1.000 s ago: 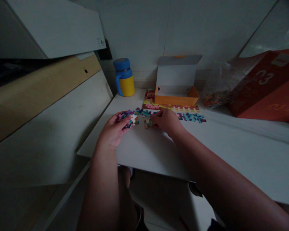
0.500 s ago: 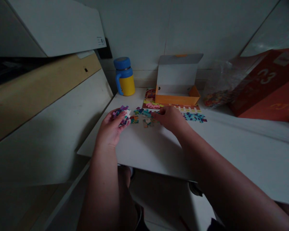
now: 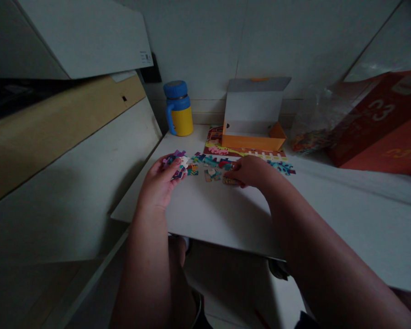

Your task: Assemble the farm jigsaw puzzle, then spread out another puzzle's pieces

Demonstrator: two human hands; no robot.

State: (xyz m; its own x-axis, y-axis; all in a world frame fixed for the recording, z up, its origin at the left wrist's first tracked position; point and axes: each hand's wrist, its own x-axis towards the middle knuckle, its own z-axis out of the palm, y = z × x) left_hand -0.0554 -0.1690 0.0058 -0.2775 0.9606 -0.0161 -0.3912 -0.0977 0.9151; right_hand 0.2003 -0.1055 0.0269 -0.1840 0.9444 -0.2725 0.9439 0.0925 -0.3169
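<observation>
My left hand is curled around a small stack of colourful puzzle pieces, held just above the white table. My right hand rests on the table with fingers bent, its fingertips on a puzzle piece. Between the hands lie a few loose pieces. Behind them sits a joined strip of the puzzle, partly hidden by my right hand.
A yellow mug with a blue lid stands at the back left. An open orange box sits behind the puzzle. A clear bag of pieces and a big red box lie at the right. A slanted panel rises left.
My left hand drew its stack of pieces left, away from the loose pieces. My right hand slid right and now presses on a piece nearer the table's middle.
</observation>
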